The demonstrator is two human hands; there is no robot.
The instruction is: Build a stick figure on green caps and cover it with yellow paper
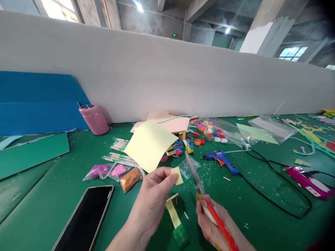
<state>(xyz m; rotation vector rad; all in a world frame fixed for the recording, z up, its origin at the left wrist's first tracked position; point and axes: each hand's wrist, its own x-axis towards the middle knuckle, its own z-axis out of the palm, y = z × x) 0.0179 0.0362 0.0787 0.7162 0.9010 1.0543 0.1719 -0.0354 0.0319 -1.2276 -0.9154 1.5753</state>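
My left hand (157, 195) pinches a small piece of pale yellow paper (178, 176) between thumb and fingers. My right hand (214, 223) is wrapped round a pair of scissors (220, 223) with red and yellow handles, somewhat blurred. Their blades point up and away, just right of the paper and apart from it. On the table below my hands lies a yellow strip (173, 214) with a green block (180, 235) at its near end and a thin wooden stick (172, 197) at its far end. A larger pale yellow sheet (149, 144) lies beyond my left hand.
A phone (85, 218) and bagged clay (130, 179) lie at left, near a pink cup (94, 119). To the right are a blue glue gun (221, 160), its black cord, a magenta device (309, 181) and a bag of coloured caps (211, 130). A white partition (157, 76) stands behind.
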